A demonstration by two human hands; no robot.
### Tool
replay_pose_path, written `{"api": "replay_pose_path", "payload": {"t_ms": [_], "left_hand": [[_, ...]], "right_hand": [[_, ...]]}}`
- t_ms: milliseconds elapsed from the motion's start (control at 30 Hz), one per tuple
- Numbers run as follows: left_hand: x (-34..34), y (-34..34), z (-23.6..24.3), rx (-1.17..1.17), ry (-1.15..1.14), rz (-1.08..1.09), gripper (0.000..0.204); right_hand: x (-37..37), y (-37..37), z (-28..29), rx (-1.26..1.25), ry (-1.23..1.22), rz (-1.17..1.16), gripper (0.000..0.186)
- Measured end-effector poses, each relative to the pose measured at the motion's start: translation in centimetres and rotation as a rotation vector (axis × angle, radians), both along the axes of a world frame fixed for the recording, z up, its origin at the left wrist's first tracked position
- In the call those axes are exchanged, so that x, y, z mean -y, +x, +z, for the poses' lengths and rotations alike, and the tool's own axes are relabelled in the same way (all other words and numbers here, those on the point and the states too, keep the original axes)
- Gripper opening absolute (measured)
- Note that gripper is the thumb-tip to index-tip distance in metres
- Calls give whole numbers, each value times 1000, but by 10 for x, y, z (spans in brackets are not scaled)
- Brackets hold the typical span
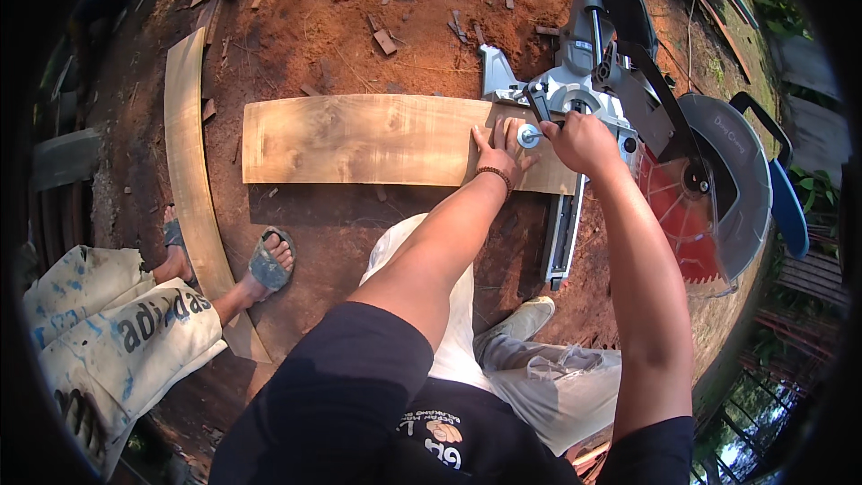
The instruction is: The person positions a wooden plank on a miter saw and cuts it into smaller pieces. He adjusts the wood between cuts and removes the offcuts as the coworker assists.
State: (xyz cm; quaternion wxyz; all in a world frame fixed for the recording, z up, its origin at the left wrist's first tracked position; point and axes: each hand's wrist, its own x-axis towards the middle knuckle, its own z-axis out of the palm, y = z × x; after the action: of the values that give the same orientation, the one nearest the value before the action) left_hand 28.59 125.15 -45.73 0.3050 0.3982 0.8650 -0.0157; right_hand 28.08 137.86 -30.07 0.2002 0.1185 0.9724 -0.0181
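A wide pale wooden board (359,139) lies crosswise, its right end on the base of a mitre saw (575,81). My left hand (507,157) rests flat on the board near that end, fingers spread. Beside those fingers, the round pad of a hold-down clamp (529,136) sits over the wood. My right hand (588,144) is closed around the clamp's handle, just right of the pad; its fingertips are partly hidden. To the right of that hand, the saw's red blade (678,216) shows under its grey guard (736,162).
Another long board (189,162) lies at the left, next to a person's sandalled foot (272,260). Wood offcuts (384,41) and reddish sawdust (314,27) cover the ground beyond. A blue-and-black handle (788,207) juts out at the saw's right.
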Motion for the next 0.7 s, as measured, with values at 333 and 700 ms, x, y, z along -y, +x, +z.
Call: {"api": "replay_pose_path", "payload": {"t_ms": [333, 700], "left_hand": [[-1, 1, 5, -17, -25, -9, 54], [-4, 2, 8, -22, -26, -14, 57]], "right_hand": [[6, 11, 0, -69, 29, 18, 45], [-4, 19, -9, -209, 34, 169, 40]]}}
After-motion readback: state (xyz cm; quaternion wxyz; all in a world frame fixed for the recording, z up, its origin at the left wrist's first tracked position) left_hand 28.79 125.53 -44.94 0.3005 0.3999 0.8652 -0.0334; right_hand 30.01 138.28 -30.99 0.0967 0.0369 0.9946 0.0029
